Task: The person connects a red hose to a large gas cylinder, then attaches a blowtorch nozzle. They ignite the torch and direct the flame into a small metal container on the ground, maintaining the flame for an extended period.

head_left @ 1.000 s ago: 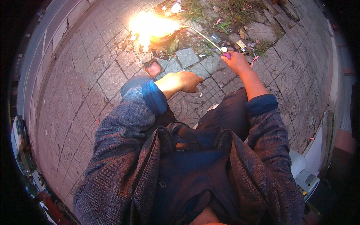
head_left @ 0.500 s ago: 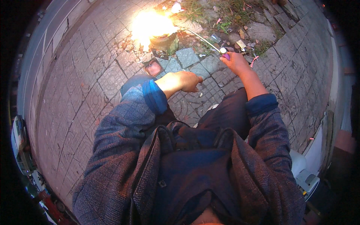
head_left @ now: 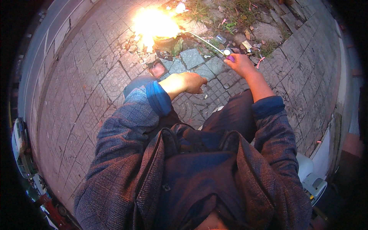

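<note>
A thin metal rod (head_left: 207, 42) with a purple handle (head_left: 230, 58) and a round white piece beside the grip is in my right hand (head_left: 242, 66), whose fingers wrap round the handle. The rod runs up and left to a bright flame (head_left: 155, 23), and the glare hides its tip. Under the fire shows the rim of a low round container (head_left: 164, 40). My left hand (head_left: 188, 82) hangs loosely past my left knee, fingers pointing right, with nothing visible in it.
Loose grey paving stones (head_left: 191, 58) and a reddish square block (head_left: 157, 69) lie nearest the fire. Litter, including a small yellowish packet (head_left: 247, 46), and grass tufts (head_left: 245, 13) lie right of it. A road (head_left: 38, 57) runs along the left edge.
The flame's outline has shifted slightly. My right hand and the rod have barely moved, and my left hand stays in place.
</note>
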A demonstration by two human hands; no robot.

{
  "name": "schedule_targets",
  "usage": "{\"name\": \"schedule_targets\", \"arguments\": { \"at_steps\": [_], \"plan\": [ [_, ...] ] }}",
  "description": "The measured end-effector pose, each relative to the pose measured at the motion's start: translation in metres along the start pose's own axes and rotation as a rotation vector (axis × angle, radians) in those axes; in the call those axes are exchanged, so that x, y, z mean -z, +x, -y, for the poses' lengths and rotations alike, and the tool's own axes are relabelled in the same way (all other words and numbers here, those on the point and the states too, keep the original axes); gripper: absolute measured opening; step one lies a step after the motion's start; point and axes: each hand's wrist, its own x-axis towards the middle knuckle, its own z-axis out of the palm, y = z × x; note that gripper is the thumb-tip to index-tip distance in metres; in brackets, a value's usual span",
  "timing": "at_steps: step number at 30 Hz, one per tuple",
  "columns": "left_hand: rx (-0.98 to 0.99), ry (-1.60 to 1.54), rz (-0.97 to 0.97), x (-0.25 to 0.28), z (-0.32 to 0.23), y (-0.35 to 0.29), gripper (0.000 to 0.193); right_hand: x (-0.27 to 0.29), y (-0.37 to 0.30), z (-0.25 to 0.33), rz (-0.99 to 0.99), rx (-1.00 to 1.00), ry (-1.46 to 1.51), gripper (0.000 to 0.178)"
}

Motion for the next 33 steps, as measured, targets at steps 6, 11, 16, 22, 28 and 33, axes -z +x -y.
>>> {"name": "schedule_targets", "arguments": {
  "at_steps": [6,11,16,22,28,33],
  "plan": [
    [0.001,-0.013,-0.006,0.002,-0.001,-0.001,0.058,-0.002,0.001,0.001,0.008,0.022,0.001,0.041],
    [0.017,-0.016,0.003,0.002,-0.002,-0.001,0.058,-0.004,0.003,-0.001,0.007,0.045,0.003,0.04],
    [0.011,-0.019,0.003,0.005,-0.004,-0.003,0.057,-0.004,0.004,0.006,0.02,0.043,-0.011,0.038],
    [0.035,-0.008,0.019,0.007,-0.003,-0.01,0.057,-0.006,0.012,0.02,0.046,0.105,0.037,0.036],
    [0.061,-0.013,0.015,0.003,0.005,-0.022,0.055,-0.017,0.033,0.023,0.019,0.164,-0.053,0.041],
    [0.129,-0.015,0.031,0.0,0.013,-0.04,0.054,-0.03,0.053,0.028,0.009,0.154,-0.036,0.04]
  ]
}}
